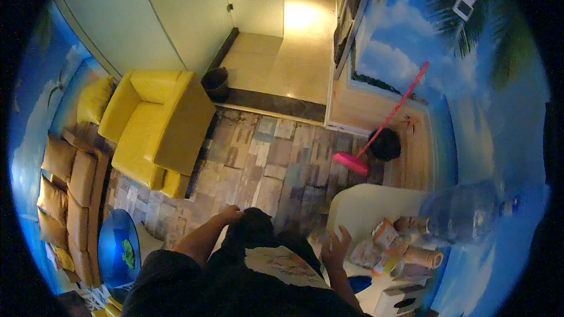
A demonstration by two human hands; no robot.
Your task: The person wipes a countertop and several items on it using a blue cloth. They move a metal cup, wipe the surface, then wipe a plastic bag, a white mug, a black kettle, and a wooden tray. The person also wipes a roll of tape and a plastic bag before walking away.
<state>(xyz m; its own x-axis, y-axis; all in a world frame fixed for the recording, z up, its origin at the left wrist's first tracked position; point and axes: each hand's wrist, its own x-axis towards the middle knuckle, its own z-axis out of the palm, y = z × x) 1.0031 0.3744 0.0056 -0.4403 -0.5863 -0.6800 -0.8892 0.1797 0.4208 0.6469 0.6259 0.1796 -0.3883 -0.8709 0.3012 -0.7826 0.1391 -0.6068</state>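
My right hand (338,245) is at the near left edge of a white table (365,202), with its fingers spread and nothing in them. Whether it touches the tabletop is unclear. Clear plastic packaging (366,253), a cylindrical tan container (423,257) and a large transparent water bottle (462,213) are grouped on the table, to the right of that hand. A dark blue object (359,284) lies closer to me, partly hidden by my forearm. On the other side, my left hand (231,215) is beside my dark-clothed leg; its fingers are too small and dim to read.
Ahead, a pink broom (390,116) leans on the wall beside a black bin (384,144). A yellow armchair (145,123), a brown sofa (81,193) and a blue glass table (115,229) with a green cloth (128,253) stand left. A dark raised threshold (273,103) crosses the lit doorway.
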